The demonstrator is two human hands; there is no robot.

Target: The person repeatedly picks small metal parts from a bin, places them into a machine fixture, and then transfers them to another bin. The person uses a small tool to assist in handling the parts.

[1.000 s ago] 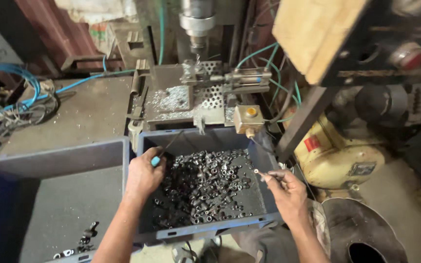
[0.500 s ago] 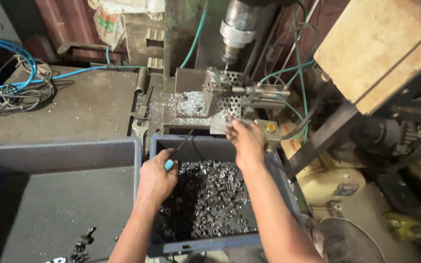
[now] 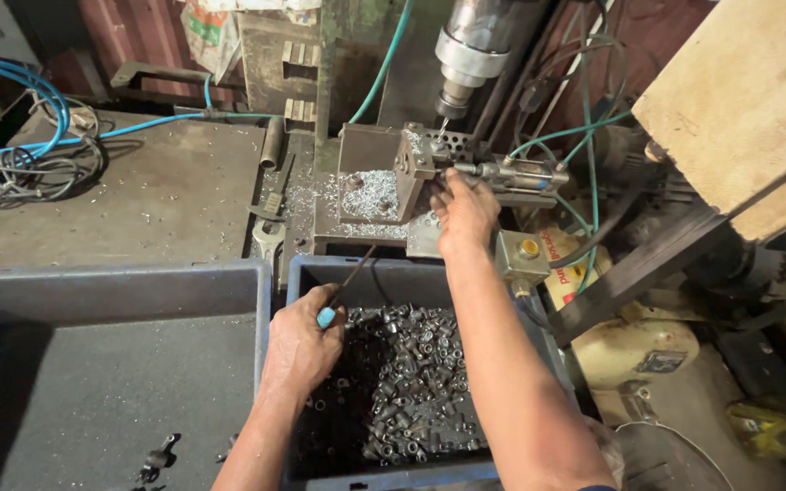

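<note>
While the left hand (image 3: 300,350) rests over the near blue plastic bin (image 3: 307,273) of small dark metal sleeves (image 3: 407,391), its fingers are closed around a thin dark pick with a light-blue handle tip (image 3: 327,317), shaft angled far and right. The right hand (image 3: 464,214) reaches far to the perforated grey steel drilling fixture (image 3: 425,155) beneath the silver drill spindle (image 3: 470,50), fingertips touching the fixture; whether they hold a part cannot be told. Bright metal swarf (image 3: 370,193) lies left of the fixture. A second grey bin (image 3: 111,291) sits left.
</note>
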